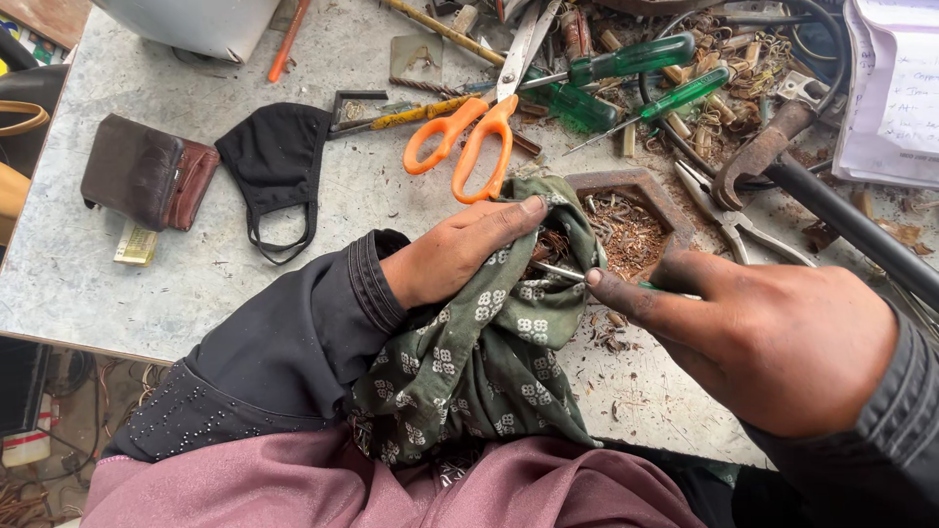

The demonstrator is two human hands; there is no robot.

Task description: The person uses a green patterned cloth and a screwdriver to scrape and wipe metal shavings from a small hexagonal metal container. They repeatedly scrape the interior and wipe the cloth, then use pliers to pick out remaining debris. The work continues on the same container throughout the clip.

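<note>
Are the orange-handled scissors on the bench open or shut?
Shut: the orange-handled scissors lie flat on the bench, both finger loops touching and the blades together as one strip.

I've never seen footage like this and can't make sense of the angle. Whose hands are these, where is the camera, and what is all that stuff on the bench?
There is one picture, taken by a camera worn on a person's head, looking down at their own two bare hands over a grey workbench.

The left hand grips a green patterned cloth that is bunched around something with coppery strands, mostly hidden. The right hand holds a thin metal tool, its tip poked into that bundle.

On the bench lie orange-handled scissors, green-handled screwdrivers, pliers, a black face mask, a brown wallet and a small tray of metal scraps. Paper sheets sit at the far right.
</note>
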